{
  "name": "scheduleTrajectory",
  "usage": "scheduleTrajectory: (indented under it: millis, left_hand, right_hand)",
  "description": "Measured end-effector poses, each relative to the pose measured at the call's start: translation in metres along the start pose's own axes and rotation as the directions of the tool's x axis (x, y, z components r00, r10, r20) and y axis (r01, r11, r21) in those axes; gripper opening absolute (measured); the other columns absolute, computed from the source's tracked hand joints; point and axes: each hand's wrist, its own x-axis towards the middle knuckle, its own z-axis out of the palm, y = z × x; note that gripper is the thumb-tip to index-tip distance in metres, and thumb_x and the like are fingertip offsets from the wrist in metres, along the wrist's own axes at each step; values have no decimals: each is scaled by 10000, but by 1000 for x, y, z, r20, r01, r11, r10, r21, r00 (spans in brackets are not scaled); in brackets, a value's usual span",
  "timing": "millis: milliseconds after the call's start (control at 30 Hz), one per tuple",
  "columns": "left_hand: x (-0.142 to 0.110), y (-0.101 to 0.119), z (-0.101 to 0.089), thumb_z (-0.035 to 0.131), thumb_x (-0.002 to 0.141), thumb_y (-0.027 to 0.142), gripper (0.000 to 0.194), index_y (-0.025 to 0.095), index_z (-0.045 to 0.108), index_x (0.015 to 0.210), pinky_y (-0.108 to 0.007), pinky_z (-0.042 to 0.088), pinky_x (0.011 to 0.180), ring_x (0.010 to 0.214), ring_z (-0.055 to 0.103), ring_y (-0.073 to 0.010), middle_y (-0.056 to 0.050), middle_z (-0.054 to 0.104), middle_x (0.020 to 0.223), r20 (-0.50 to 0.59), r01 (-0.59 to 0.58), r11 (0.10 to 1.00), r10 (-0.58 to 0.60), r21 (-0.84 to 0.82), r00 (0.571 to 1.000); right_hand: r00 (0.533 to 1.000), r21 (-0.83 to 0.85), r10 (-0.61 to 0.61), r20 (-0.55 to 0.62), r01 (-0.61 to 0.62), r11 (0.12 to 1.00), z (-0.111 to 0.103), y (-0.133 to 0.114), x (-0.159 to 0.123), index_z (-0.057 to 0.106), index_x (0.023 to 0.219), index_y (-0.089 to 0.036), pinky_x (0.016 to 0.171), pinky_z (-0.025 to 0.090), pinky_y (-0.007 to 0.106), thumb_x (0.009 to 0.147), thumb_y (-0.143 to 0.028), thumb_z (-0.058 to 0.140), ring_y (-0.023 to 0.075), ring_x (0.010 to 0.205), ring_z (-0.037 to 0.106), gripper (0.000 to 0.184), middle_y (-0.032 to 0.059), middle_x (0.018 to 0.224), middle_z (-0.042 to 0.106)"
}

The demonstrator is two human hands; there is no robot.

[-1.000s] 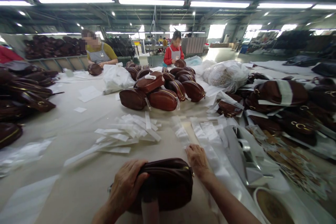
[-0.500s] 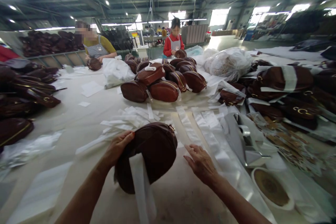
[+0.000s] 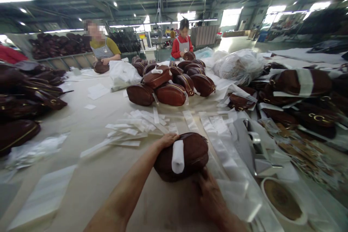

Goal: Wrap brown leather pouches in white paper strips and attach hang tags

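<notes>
A dark brown leather bag (image 3: 191,157) with rounded ends is in front of me, tilted over the table. Around a loop on its near side is a folded white wrapping strip (image 3: 178,157). My left hand (image 3: 169,140) is closed on the bag's upper left edge, its fingertips partly hidden behind it. At the lower right edge, my right hand (image 3: 210,190) grips the same bag; its fingers are dark, slightly blurred and partly hidden. Left of the bag lie loose white strips (image 3: 133,125).
Finished-looking brown bags (image 3: 170,94) are piled across the table. To the right stand a grey metal tape dispenser (image 3: 247,148), a roll of tape (image 3: 284,201) and stacked bags (image 3: 312,83). White sheets (image 3: 43,195) lie at left. Two people work at the far side.
The bag has moved right and turned, and its hanging white strip now appears folded up. My left hand moved right with it. My right hand, open and apart before, has come to the bag's lower edge.
</notes>
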Motion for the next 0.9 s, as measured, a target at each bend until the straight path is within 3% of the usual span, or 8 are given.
scheduleTrajectory:
  millis: [133, 233, 333, 500, 700, 800, 900]
  left_hand:
    - [13, -9, 10, 506, 906, 407, 290, 136, 594, 958, -387, 485, 825, 887, 591, -175, -51, 612, 967, 13, 15, 990, -17, 139, 1000]
    - [15, -13, 11, 504, 909, 399, 291, 138, 590, 1006, -411, 478, 861, 946, 585, -192, -64, 606, 1033, 37, 7, 982, -14, 186, 999]
    - [16, -13, 10, 509, 908, 394, 292, 138, 588, 1023, -420, 476, 872, 968, 583, -198, -68, 604, 1051, 58, -2, 976, -11, 218, 998]
    - [15, -8, 8, 517, 906, 380, 282, 139, 589, 1034, -423, 480, 878, 977, 585, -199, -71, 604, 1070, 72, -16, 967, -2, 254, 997]
    - [11, -6, 8, 515, 908, 373, 274, 141, 593, 1033, -430, 472, 897, 1000, 581, -201, -75, 605, 1086, 73, -35, 963, 16, 266, 997]
    - [11, -8, 9, 505, 913, 381, 279, 138, 599, 1014, -429, 468, 900, 990, 586, -198, -71, 613, 1067, 79, -36, 964, 15, 264, 997]
    - [11, -7, 8, 493, 917, 390, 288, 137, 602, 1000, -423, 466, 899, 983, 588, -196, -69, 617, 1059, 87, -41, 962, 18, 271, 996]
  right_hand:
    - [997, -75, -13, 74, 18, 997, -11, 6, -17, 648, 1039, -186, 877, 455, 391, 741, -93, 501, 276, 1076, 531, 345, 117, 1173, 600]
    - [998, -177, -42, 48, 50, 983, -16, 13, -25, 599, 1130, -182, 880, 410, 420, 802, -212, 538, 296, 1086, 510, 335, 115, 1196, 596]
    - [1000, -204, -4, 12, 7, 979, -15, 16, -22, 578, 1139, -126, 788, 416, 394, 828, -210, 507, 274, 946, 558, 330, 141, 1074, 635]
    - [980, -166, 120, 157, -93, 982, -8, 7, -2, 646, 886, -138, 677, 415, 373, 749, -34, 420, 252, 735, 577, 284, 139, 830, 643]
    - [949, 44, 63, 309, -80, 996, -22, -7, -7, 617, 969, -186, 596, 454, 238, 759, -75, 445, 155, 651, 608, 293, 18, 735, 655]
    - [969, 126, 80, 234, -112, 986, -33, -4, -21, 576, 1081, -180, 691, 492, 277, 827, -204, 480, 189, 792, 627, 272, 60, 897, 661]
    - [990, 42, 52, 130, -58, 997, -30, -2, -36, 514, 1195, -152, 731, 497, 336, 820, -273, 539, 233, 838, 618, 395, 106, 966, 637]
